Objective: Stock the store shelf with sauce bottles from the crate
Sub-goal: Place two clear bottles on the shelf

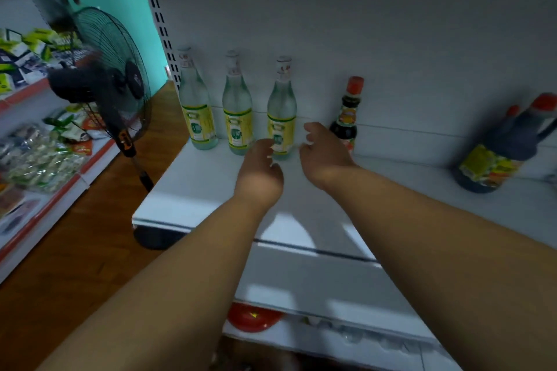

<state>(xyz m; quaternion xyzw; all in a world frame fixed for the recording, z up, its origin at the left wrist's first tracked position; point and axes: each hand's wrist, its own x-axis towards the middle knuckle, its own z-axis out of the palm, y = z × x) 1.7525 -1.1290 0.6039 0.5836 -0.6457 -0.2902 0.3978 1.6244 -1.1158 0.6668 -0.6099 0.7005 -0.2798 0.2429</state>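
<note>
Three clear bottles with yellow-green labels stand in a row at the back of the white shelf (211, 190): the left bottle (197, 102), the middle bottle (237, 105) and the right bottle (281, 111). My left hand (260, 172) and my right hand (324, 153) hover on either side of the right bottle's base, fingers loosely curled, holding nothing. Just behind my right hand stands a small dark sauce bottle (346, 117) with a red cap. The crate is not in view.
A large dark jug (500, 150) with a red cap stands at the shelf's right. A black standing fan (111, 81) stands on the wooden floor to the left, beside another shelf of packaged goods (39, 144). A red object (253, 316) lies on the lower shelf.
</note>
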